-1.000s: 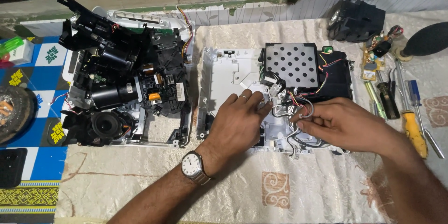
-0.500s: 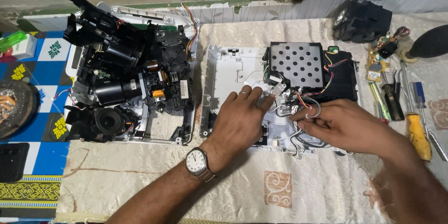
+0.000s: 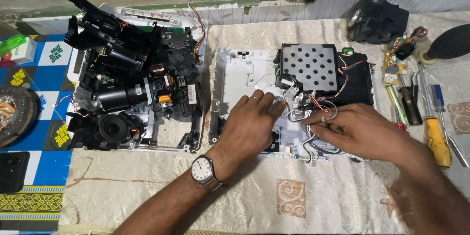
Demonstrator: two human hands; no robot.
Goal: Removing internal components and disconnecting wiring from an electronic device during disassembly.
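An opened white device shell (image 3: 235, 75) lies on a cream cloth, with a black perforated metal box (image 3: 309, 66) fixed in its right half. My left hand (image 3: 249, 127), with a ring on one finger and a wristwatch, rests flat on the shell's lower middle, fingertips touching white parts beside the box. My right hand (image 3: 357, 129) pinches a bundle of red, white and black wires (image 3: 320, 107) just below the perforated box. Part of the shell is hidden under both hands.
A second opened chassis (image 3: 134, 90) full of black lens and optic parts lies to the left. A black fan block (image 3: 379, 19) sits at the back right. Screwdrivers (image 3: 435, 127) and a small circuit board (image 3: 396, 53) lie along the right. A blue patterned mat (image 3: 29, 107) covers the left edge.
The view has shifted a little. My right hand has slid slightly left along the wires; my left hand stays pressed on the shell.
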